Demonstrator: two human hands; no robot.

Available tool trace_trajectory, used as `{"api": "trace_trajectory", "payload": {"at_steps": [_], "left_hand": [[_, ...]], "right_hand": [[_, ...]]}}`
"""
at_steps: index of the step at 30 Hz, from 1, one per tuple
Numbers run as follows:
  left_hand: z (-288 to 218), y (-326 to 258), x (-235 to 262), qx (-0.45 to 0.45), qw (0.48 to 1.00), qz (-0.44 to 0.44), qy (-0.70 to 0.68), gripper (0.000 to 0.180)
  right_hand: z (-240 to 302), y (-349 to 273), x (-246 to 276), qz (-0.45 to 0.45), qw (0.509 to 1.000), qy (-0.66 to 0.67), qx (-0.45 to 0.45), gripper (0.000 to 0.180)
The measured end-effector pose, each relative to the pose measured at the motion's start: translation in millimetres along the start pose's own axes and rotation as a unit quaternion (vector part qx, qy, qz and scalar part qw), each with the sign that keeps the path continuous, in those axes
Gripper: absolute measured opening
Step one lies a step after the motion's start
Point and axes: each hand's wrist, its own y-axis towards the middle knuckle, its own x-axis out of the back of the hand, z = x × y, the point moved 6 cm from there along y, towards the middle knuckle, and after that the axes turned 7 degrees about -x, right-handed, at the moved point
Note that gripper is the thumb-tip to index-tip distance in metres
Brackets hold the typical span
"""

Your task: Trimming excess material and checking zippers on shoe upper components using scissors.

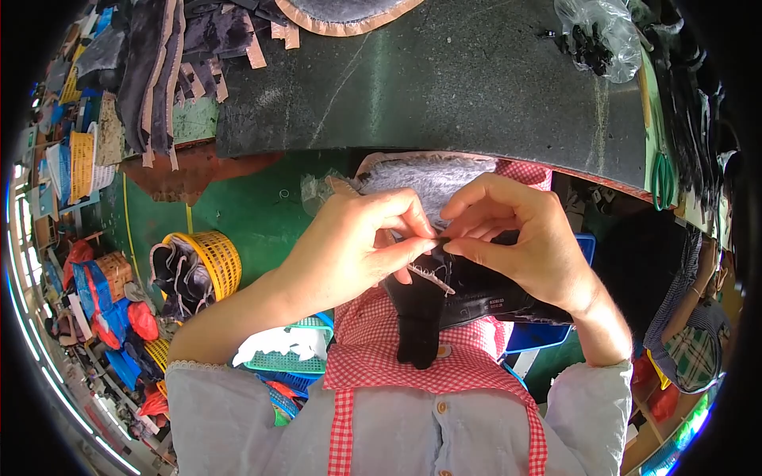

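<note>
One black piece (419,325) with a pale strip along one edge was held up in front of the chest, its lower part hanging over one red-checked apron (373,361). Two bare hands gripped its upper edge: the left hand (357,246) and the right hand (524,238) each pinched it between thumb and fingers, fingertips nearly meeting. Both elbows were bent and spread wide, the forearms angled inward. Beyond them stood one dark tabletop (444,87), bearing one clear plastic bag (623,59), one round-edged, tan-bordered panel (341,9) and several dark strips (151,71), too overlapped to count. One yellow basket (222,266) of dark pieces sat on the green floor (262,206). Another person's arm (689,297) showed at far right.
</note>
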Motion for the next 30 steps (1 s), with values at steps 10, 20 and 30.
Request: {"api": "trace_trajectory", "payload": {"at_steps": [10,20,30], "left_hand": [[-2,-2,-7,0.035,0.999,0.029,0.008,0.01],[-2,1,-12,0.053,0.997,0.048,0.001,0.01],[2,1,-10,0.086,0.994,0.058,-0.019,0.012]], "right_hand": [[2,0,1,0.022,0.998,-0.037,0.036,0.022],[-4,9,4,0.111,0.994,0.012,-0.015,0.017],[-25,4,-4,0.116,0.987,0.112,-0.022,0.017]]}}
